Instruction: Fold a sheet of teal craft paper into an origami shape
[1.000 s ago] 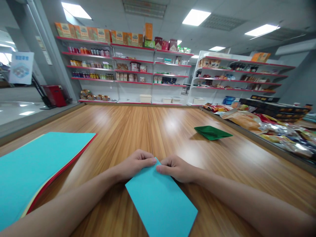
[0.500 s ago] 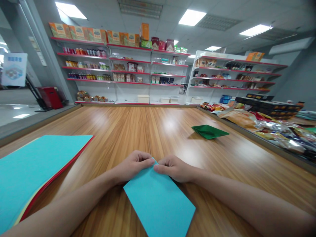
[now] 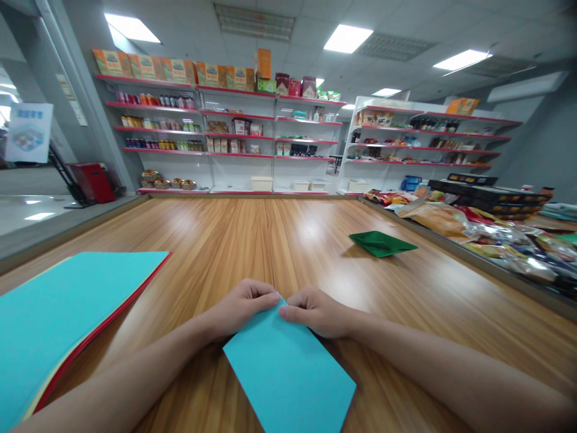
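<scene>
Pressing down on the far corner of a folded turquoise paper sheet (image 3: 288,367), the left hand (image 3: 241,310) and the right hand (image 3: 318,311) are meeting thumb to thumb, fingers curled and pinching the paper flat against the wooden bench (image 3: 270,240); neither hand is lifting it. The sheet is lying directly before the person, near the bench's close edge, skewed to the right. Judged from this posture, the layers are at risk of sliding apart on the glossy wood if one hand is pressing harder than the other, so that a crooked crease could be setting in. A stack of coloured paper (image 3: 67,325), turquoise on top with red and yellow edges showing, is lying well apart to the left. A folded green paper piece (image 3: 381,243) is resting farther off to the right. Packaged snacks (image 3: 487,231) are crowding the neighbouring counter, and stocked shelves (image 3: 234,132) are lining the far wall. Nothing is standing between the hands and the sheet.
</scene>
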### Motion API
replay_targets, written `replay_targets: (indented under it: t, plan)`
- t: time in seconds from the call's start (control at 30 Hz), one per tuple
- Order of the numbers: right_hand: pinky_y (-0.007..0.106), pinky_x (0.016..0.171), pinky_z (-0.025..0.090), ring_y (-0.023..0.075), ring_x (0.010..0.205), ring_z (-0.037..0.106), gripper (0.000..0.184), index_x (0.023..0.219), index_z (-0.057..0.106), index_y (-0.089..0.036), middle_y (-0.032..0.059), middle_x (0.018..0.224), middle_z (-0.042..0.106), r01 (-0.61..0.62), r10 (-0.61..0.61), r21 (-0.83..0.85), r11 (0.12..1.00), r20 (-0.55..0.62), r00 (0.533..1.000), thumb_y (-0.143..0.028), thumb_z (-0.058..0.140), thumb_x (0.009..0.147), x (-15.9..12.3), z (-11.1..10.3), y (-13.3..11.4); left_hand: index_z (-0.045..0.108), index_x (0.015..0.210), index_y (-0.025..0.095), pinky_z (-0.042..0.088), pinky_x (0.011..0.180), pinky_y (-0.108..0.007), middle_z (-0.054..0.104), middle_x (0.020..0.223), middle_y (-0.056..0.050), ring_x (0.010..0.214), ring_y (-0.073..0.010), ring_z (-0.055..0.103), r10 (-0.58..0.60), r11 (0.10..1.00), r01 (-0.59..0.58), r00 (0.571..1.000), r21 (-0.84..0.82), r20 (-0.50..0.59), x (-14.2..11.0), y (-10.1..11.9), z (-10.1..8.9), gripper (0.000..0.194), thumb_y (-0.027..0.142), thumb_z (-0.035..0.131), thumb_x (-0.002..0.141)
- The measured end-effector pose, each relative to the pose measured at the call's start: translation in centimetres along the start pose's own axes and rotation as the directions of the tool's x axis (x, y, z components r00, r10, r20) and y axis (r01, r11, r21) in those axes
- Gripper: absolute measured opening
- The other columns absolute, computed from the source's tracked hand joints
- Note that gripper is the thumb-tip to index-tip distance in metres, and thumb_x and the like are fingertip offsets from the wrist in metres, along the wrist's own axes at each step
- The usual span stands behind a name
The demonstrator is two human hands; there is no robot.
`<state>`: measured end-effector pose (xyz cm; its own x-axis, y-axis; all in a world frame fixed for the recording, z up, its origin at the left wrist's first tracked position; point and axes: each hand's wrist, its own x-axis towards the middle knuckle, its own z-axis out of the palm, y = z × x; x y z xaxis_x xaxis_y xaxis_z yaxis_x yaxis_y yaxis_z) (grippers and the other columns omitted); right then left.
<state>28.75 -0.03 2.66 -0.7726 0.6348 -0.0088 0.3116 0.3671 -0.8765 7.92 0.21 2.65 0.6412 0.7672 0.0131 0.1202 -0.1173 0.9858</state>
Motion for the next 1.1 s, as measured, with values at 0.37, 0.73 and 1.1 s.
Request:
replay_targets:
  t: [0.37,0.73,1.1]
  plan:
    - [0.019,0.04,0.017,0.0041,0.046,0.025,0.052,0.057,0.035,-0.016,-0.0069,0.053,0.027,0.01,-0.01,0.063,0.998,0.01,1.0,-0.056,0.047,0.087,-0.1,0.2,0.2,0.056,0.061,0.013,0.026,0.046,-0.021,0.043,0.056,0.003,0.051,-0.0085,0.036,-0.034,0.998,0.029,0.996,-0.055,-0.079,0.1,-0.7,0.2,0.033,0.042,0.06,0.078]
    - [0.018,0.038,0.022,0.004,0.043,0.03,0.053,0.057,0.041,-0.015,-0.0063,0.051,0.035,-0.034,0.034,0.253,0.967,0.002,0.999,-0.06,0.051,0.083,-0.1,-0.3,0.4,0.047,0.058,0.016,0.027,0.042,-0.021,0.041,0.05,0.005,0.044,-0.0079,0.036,-0.113,0.964,0.047,0.963,-0.262,-0.244,1.1,-1.2,-1.2,0.035,0.044,0.066,0.068]
    - [0.018,0.036,0.017,0.003,0.041,0.026,0.055,0.052,0.036,-0.016,-0.008,0.047,0.03,-0.042,0.034,0.298,0.954,0.029,0.999,-0.059,0.054,0.081,-0.3,-0.8,0.7,0.041,0.052,0.018,0.027,0.042,-0.022,0.035,0.049,0.005,0.045,-0.0079,0.031,-0.091,0.975,0.042,0.97,-0.217,-0.224,0.6,-0.9,-1.0,0.034,0.04,0.059,0.07]
